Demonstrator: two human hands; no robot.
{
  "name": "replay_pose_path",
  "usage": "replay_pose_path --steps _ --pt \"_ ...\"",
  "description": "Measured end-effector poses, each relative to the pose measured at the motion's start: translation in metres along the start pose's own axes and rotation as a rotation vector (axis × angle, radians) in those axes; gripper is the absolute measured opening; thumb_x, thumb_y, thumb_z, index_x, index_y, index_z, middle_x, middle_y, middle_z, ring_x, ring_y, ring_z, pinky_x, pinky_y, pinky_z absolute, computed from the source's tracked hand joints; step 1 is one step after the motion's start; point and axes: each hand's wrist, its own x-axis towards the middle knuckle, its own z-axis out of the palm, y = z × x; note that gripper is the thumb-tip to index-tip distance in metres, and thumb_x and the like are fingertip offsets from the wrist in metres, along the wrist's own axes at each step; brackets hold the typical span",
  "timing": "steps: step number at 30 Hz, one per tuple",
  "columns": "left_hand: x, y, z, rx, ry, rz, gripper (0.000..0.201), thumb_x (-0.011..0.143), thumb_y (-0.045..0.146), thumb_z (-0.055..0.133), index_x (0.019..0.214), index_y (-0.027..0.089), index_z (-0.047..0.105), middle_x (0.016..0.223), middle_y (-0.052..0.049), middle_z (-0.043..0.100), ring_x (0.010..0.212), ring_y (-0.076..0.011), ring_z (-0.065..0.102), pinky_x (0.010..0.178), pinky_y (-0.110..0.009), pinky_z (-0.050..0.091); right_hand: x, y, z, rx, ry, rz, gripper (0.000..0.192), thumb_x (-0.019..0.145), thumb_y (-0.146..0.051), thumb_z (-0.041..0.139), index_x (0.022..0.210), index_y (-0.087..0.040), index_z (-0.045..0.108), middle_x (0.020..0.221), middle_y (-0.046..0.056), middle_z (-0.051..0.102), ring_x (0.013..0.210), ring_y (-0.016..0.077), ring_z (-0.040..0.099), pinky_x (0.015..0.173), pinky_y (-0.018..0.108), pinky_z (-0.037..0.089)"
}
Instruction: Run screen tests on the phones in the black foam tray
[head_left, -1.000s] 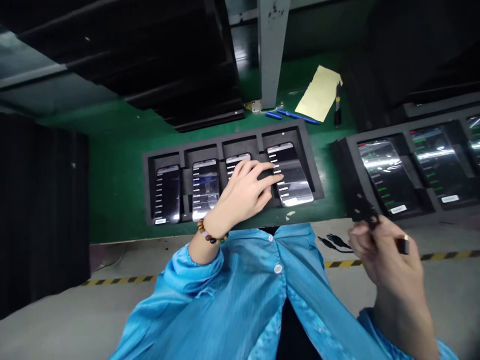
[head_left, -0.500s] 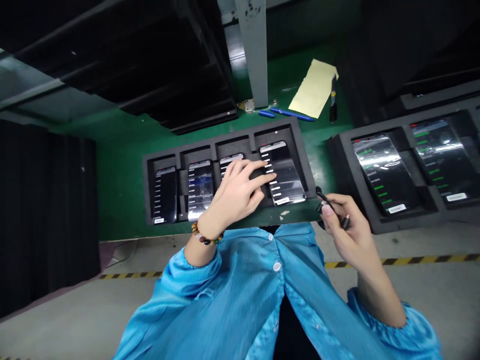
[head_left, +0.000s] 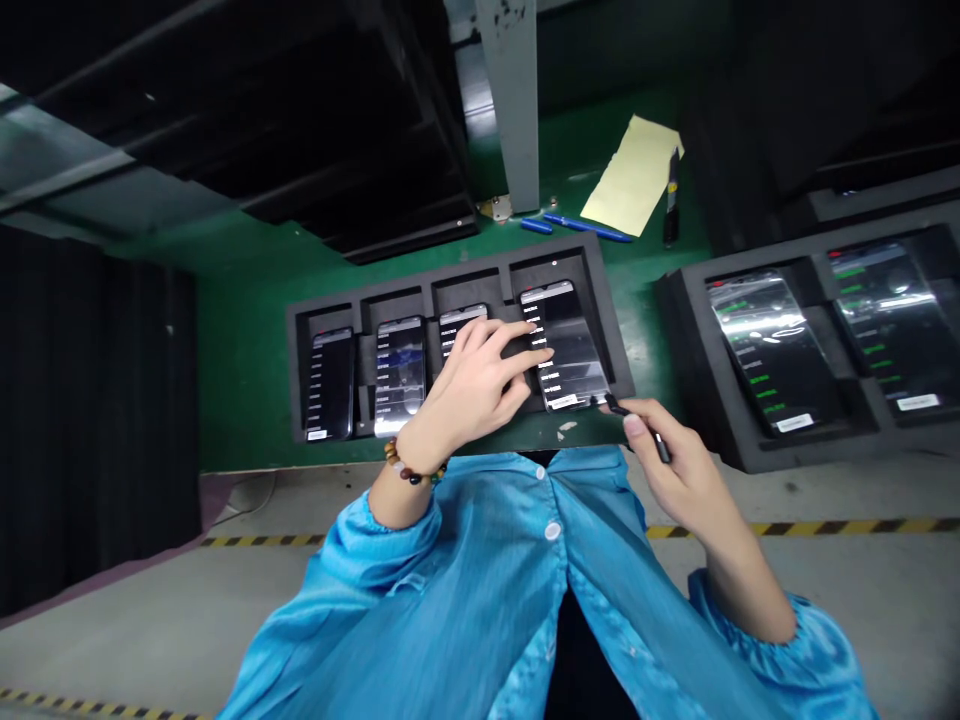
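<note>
At centre, the left hand (head_left: 484, 385), fingers loosely spread and gripping nothing, apparently steadies the smartphone (head_left: 574, 345) in the tray's (head_left: 609, 320) rightmost compartment, while the right hand (head_left: 675, 455) pinches a slim black connector (head_left: 616, 405) by its lower-right corner.

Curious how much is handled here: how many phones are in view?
6. Four phones lie in the middle tray, one partly hidden by the left hand; two lie in the right tray. More may be hidden.

V. dim up top, glare on phones (head_left: 776, 345)
</note>
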Motion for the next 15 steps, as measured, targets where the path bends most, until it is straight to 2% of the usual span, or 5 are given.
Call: replay_pose_path --steps 3,7,11,15 --pt "0.008 0.000 -0.007 0.001 0.017 -0.030 0.049 0.107 0.019 0.045 0.147 0.026 0.072 0.158 -0.009 0.063 0.140 -0.0309 0.055 0.131 -0.059 0.037 0.001 0.002 -0.002 -0.088 -0.059 -0.033 0.032 0.115 -0.044 0.053 0.125 -0.024 0.075 0.100 0.001 0.082 0.074 0.0130 0.074 0.070 0.024 0.054" --pt "0.039 -0.007 -0.016 0.063 -0.003 -0.081 0.053 0.111 0.024 0.037 0.156 0.021 0.063 0.159 -0.010 0.063 0.145 -0.0307 0.054 0.136 -0.056 0.029 0.003 0.009 -0.001 -0.158 -0.160 -0.129 0.025 0.113 -0.040 0.059 0.124 -0.027 0.076 0.117 0.002 0.085 0.100 0.0205 0.083 0.086 0.029 0.061" --pt "0.072 -0.018 -0.014 0.083 -0.083 -0.090 0.057 0.110 0.026 0.035 0.159 0.013 0.060 0.154 -0.011 0.068 0.141 -0.0308 0.057 0.138 -0.054 0.024 0.005 0.016 0.004 -0.161 -0.101 -0.195 0.019 0.111 -0.035 0.064 0.122 -0.028 0.077 0.119 0.000 0.084 0.102 0.0210 0.084 0.090 0.032 0.065" --pt "0.083 -0.021 -0.009 0.072 -0.122 -0.109 0.058 0.109 0.026 0.034 0.159 0.013 0.059 0.144 -0.013 0.073 0.136 -0.0291 0.062 0.138 -0.054 0.024 0.007 0.018 0.009 -0.107 -0.060 -0.219 0.017 0.110 -0.032 0.066 0.119 -0.027 0.079 0.116 0.001 0.085 0.101 0.0196 0.083 0.093 0.032 0.066"
